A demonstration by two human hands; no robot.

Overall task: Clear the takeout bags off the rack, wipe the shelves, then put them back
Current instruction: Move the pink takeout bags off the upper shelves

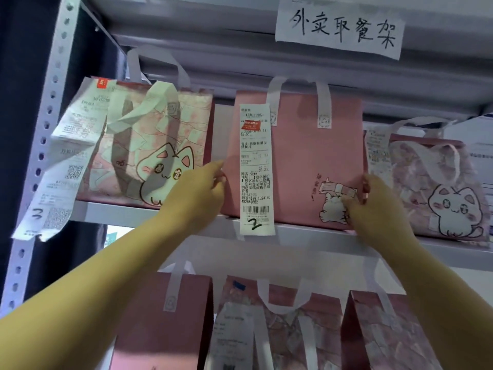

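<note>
A plain pink takeout bag [301, 156] with white handles and a long receipt marked 2 stands in the middle of the upper shelf [149, 213]. My left hand [198, 188] grips its left side and my right hand [365, 201] grips its right side, low down over a cat drawing. To its left stands a cat-print bag [149, 145] with a receipt marked 3 hanging off the shelf. A third cat-print bag [437, 188] stands to the right.
The grey metal rack has a perforated upright [40, 156] on the left. A handwritten paper sign [338, 28] is taped to the beam above. On the lower shelf stand three more pink bags [170, 316] [280, 329] [386, 335].
</note>
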